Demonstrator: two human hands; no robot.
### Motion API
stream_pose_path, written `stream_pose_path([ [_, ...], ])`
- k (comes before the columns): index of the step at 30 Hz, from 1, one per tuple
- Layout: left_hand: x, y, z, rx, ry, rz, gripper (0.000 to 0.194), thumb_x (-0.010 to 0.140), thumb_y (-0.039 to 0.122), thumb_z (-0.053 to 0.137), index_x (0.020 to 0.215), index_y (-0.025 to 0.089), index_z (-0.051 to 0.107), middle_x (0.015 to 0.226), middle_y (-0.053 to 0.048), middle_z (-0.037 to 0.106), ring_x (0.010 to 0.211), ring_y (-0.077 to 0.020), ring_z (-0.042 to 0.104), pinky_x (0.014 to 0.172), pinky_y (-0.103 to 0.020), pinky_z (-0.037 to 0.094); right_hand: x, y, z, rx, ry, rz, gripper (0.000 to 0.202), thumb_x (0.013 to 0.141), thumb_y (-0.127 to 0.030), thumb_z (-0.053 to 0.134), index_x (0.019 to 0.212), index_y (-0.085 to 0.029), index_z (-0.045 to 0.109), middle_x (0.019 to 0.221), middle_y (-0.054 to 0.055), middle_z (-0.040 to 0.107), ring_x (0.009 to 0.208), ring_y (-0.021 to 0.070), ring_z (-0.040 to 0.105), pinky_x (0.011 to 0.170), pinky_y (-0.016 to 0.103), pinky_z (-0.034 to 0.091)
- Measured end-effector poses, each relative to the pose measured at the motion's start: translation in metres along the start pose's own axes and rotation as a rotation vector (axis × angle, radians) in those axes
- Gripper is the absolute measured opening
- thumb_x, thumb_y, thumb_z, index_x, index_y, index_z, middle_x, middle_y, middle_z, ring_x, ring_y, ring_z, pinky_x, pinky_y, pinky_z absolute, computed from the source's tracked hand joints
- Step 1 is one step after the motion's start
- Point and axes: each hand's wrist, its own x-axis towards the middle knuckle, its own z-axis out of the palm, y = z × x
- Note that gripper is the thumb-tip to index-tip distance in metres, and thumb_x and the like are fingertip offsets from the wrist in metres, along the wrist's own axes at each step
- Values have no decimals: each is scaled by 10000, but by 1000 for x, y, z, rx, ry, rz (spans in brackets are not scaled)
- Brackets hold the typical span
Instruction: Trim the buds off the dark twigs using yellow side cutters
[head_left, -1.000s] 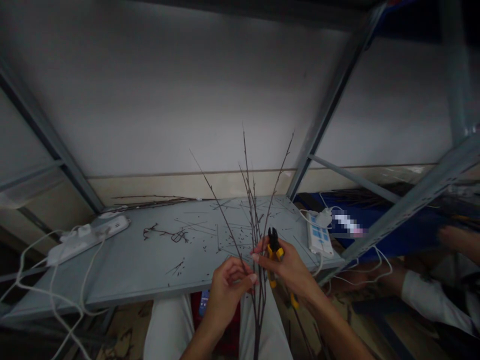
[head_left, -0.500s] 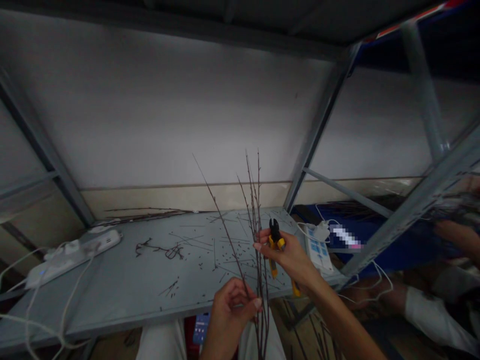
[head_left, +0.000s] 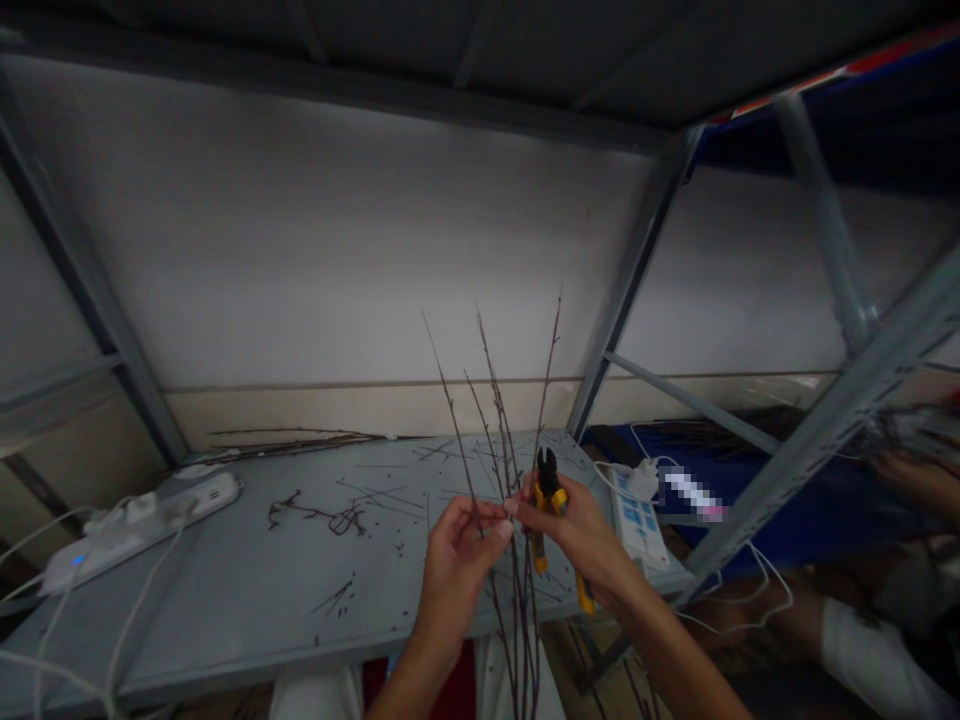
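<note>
Several long thin brown twigs (head_left: 516, 600) stand nearly upright in front of me, fanned out at their tips. My left hand (head_left: 466, 545) is closed on them, with one twig leaning left between its fingers. Touching its fingertips, my right hand (head_left: 559, 520) pinches the twigs at the same height. Yellow-handled cutters (head_left: 551, 485) with black jaws rest in my right hand, jaws pointing up. The twigs' lower ends run out of view at the bottom.
On the grey metal shelf (head_left: 262, 590) lie a tangled twig (head_left: 322, 512), small clippings and long twigs (head_left: 315, 440) at the back. Power strips sit left (head_left: 142, 530) and right (head_left: 639, 520). Metal posts frame the shelf. A person's arm (head_left: 919, 475) shows at far right.
My left hand has risen along the twigs to meet my right hand. One twig tip has swung out to the right. The view has tilted slightly up.
</note>
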Motion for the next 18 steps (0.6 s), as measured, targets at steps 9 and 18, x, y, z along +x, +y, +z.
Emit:
stream_pose_path([
  [9,33,13,14,-66,50,48,245,770,236,808,807,186,571,930,-69,730,897,-190,674,834,-302,518,-5,-7,2,-56,5,-5,314,695,-362,806,771,-219,536,705,-30,588,650,152,508,610,273,416],
  [18,42,21,16,-66,0,72,235,769,191,802,823,181,574,951,-74,743,916,-192,695,836,-304,540,-5,-10,2,-114,12,-64,325,727,-445,793,774,-212,571,712,-12,611,652,165,550,616,281,457],
])
